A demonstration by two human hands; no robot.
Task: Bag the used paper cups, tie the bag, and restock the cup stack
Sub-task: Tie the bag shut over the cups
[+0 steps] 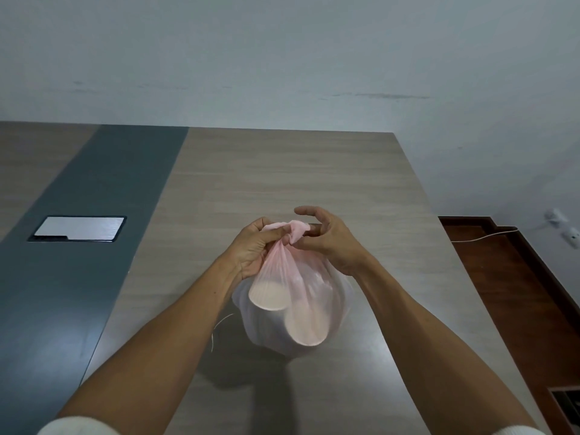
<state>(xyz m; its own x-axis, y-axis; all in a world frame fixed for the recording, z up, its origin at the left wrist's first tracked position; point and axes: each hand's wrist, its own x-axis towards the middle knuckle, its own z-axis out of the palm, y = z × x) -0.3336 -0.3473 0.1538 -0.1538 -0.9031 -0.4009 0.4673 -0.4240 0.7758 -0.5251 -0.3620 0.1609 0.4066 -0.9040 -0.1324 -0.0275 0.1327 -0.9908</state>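
With the cups already inside the pink bag at the tabletop's six o'clock edge, the left hand pinches the gathered neck while the right hand's fingers curl round its twisted end, so tying seems underway and restocking remains.

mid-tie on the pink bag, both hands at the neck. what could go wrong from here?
1. The thin pink bag is pulled taut over the rims of the paper cups; a hard pull at the neck could tear the film.
2. The left hand and right hand pinch only the gathered top, so the knot may slip loose.
3. No fresh cup stack shows on the table, so restocking cannot be checked.
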